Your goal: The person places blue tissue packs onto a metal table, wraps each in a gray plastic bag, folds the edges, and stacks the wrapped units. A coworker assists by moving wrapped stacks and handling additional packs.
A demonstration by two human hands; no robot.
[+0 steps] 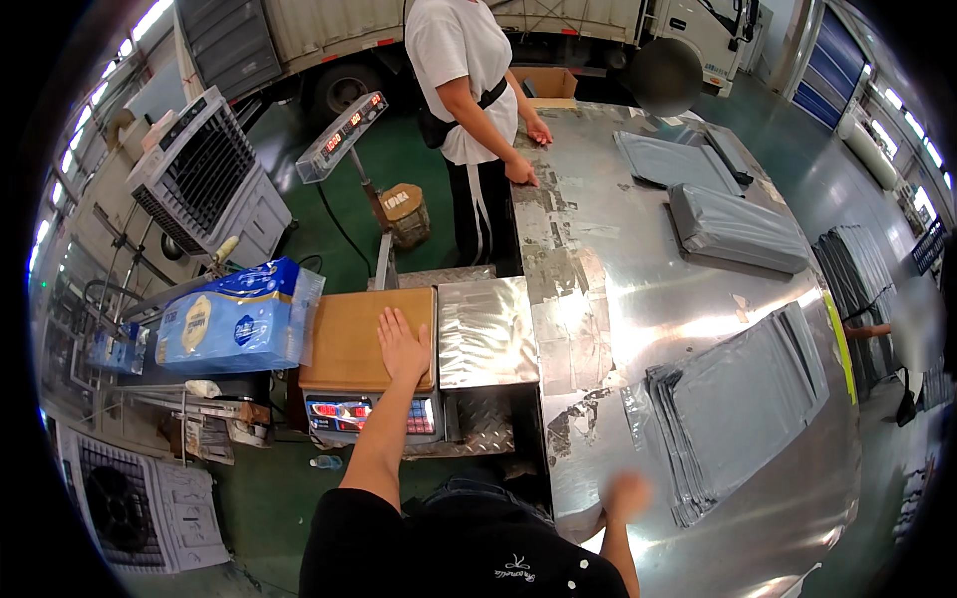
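My left hand [403, 345] lies flat with its fingers stretched out on the brown platform [344, 334] of a weighing scale, and holds nothing. Below the platform is the scale's lit display panel [339, 414], partly covered by my forearm. At the edge of the metal table, my right hand [626, 496] is smeared, so its fingers do not show clearly. Nearest to it is a fanned stack of flat grey plastic bags [743, 399]. Left of the scale, a blue plastic-wrapped pack [224, 324] rests on a dark conveyor.
A ridged metal plate [486, 334] bridges scale and table [598, 399]. A grey wrapped bundle [738, 229] and more grey bags [678, 161] lie farther back. A co-worker [464, 90] stands at the far left table edge. A display on a pole [344, 135] rises behind the scale.
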